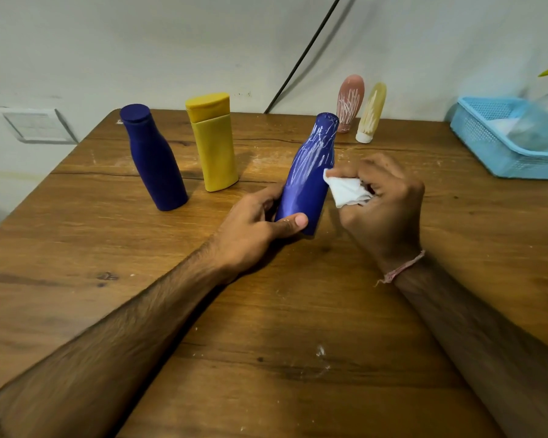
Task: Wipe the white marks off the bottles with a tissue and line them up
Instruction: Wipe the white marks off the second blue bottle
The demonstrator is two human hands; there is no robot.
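Mid-wipe on the marked blue bottle (309,172), tilted and lifted, base near the surface (266,343), cap leaning away. Left hand (253,229) wrapped round the lower body, thumb across the front, fingers (271,197) curled behind. Right hand (383,200) bunched round the tissue (345,191), fingers pinching it, wad touching the bottle's right flank about halfway up. White streaks thick over the neck and upper body; lower part apparently clean.

Risks, as judged:
- Grip low, marks high. Hard rubbing near the neck likely to lever the bottle round in the left hand, or out of it.
- Glossy body, so a slide through the fingers possible under sideways pressure.
- Small wad. Possibly smearing chalk rather than lifting it once loaded; fresh fold probably needed.
- Dust on the surface already; setting a cleaned base down in it could re-mark the bottle.
- Clean dark bottle (154,159) and yellow bottle (214,143) standing near on the left; a wide left elbow or a dropped bottle could topple them.
- Pink bottle (350,102) and cream tube (372,112) still streaked at the back, both narrow-footed, easily knocked on reaching.
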